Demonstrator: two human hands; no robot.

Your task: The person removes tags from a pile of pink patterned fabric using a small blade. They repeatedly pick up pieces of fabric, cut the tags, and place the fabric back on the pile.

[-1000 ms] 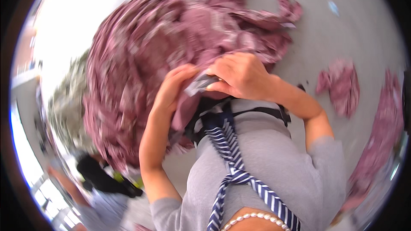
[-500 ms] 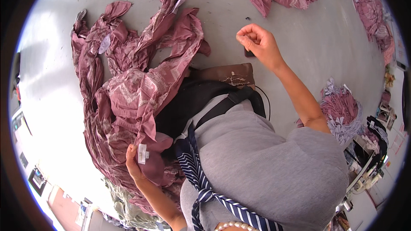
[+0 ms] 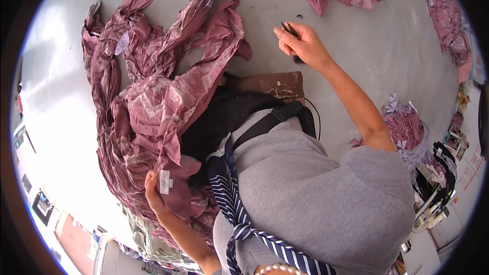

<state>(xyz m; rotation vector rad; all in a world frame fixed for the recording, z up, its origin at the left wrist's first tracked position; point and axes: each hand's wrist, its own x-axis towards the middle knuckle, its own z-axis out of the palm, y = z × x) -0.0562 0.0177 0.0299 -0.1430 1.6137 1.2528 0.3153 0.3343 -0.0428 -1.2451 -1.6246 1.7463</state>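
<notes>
Holding a slim black tool [image 3: 290,29] is the right grip [image 3: 304,45], while the left grip [image 3: 154,193] pinches mauve fabric [image 3: 155,107].

The garment [image 3: 163,99] is dusty pink with whitish patterning, its label [image 3: 164,182] white, the tool [image 3: 290,29] black

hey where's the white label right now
In the head view, the white label is left of centre, on the pink cloth, beside the left hand.
</notes>
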